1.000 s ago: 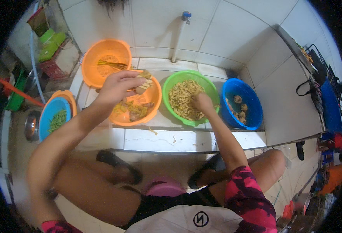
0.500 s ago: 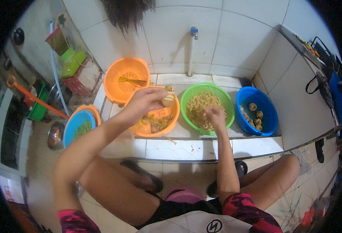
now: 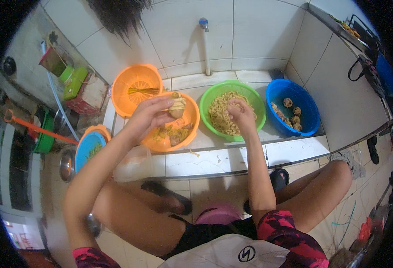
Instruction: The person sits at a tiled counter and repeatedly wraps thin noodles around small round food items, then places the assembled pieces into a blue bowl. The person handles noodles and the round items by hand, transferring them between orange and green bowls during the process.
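Observation:
My left hand holds a noodle-wrapped ball between thumb and fingertips, raised over an orange basin. Pale noodle strands are wound round the ball, whose lower part looks brown and bare. Inside that basin lie yellowish and brown pieces of food. My right hand is over the green basin of cooked yellow noodles, its fingers curled together; whatever they pinch is too small to make out. Several wrapped balls lie in the blue basin to the right.
An orange colander with thin sticks stands behind on the left. Nearer are a light blue bowl of green shreds and a clear plastic container. A tap pipe rises at the tiled wall. The ledge's front edge runs before my knees.
The whole view has shifted and tilted slightly. My left hand has turned the wrapped ball more upright, showing its lower part. My right hand stays over the noodles, fingers still curled.

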Demonstrator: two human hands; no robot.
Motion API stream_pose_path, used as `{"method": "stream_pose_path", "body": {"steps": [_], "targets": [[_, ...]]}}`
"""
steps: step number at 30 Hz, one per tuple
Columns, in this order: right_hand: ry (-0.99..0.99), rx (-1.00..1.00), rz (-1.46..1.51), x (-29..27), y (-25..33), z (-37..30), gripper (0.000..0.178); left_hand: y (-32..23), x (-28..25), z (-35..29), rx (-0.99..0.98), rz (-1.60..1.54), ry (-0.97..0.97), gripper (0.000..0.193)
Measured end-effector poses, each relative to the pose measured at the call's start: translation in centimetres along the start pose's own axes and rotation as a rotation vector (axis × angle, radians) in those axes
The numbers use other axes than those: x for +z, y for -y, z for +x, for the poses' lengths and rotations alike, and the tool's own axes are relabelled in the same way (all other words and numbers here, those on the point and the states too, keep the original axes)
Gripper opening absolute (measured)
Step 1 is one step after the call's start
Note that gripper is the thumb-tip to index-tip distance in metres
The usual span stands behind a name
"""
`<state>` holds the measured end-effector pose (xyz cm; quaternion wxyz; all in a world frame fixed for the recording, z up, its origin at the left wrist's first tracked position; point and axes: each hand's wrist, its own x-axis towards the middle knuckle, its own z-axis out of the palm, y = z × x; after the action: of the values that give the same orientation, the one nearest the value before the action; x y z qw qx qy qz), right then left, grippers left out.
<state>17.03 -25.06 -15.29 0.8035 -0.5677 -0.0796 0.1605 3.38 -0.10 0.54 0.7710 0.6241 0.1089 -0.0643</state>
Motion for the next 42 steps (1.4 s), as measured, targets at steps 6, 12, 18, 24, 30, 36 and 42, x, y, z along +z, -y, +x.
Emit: {"method": "stream_pose_path", "body": {"steps": [6,12,18,24,30,36,42], "targets": [[0.061,-0.137,-0.305,2.6,4.3,-1.5,0.010,0.0,0.5,0.0,-0.040,0.037,0.021,0.032],[0.232,-0.362,-0.210,6.3,8.4,-5.2,0.012,0.8,1.2,0.7,-0.029,0.061,0.125,0.038],[0.227,-0.617,-0.422,8.3,9.7,-6.8,0.011,1.2,1.6,0.9,-0.017,0.138,0.071,0.058],[0.244,-0.745,-0.597,8.3,9.2,-7.2,0.014,1.4,1.8,1.0,0.017,0.162,0.083,0.060],[0.202,-0.726,-0.629,8.7,8.9,-7.1,0.016,1.2,2.4,0.4,0.072,0.292,0.049,0.053],[0.203,-0.620,-0.565,8.7,8.3,-7.3,0.019,0.9,2.2,0.4,0.110,0.416,0.129,0.051],[0.203,-0.424,-0.087,8.7,7.8,-6.4,0.019,0.9,1.9,0.0,0.022,0.195,0.206,0.052]]}}
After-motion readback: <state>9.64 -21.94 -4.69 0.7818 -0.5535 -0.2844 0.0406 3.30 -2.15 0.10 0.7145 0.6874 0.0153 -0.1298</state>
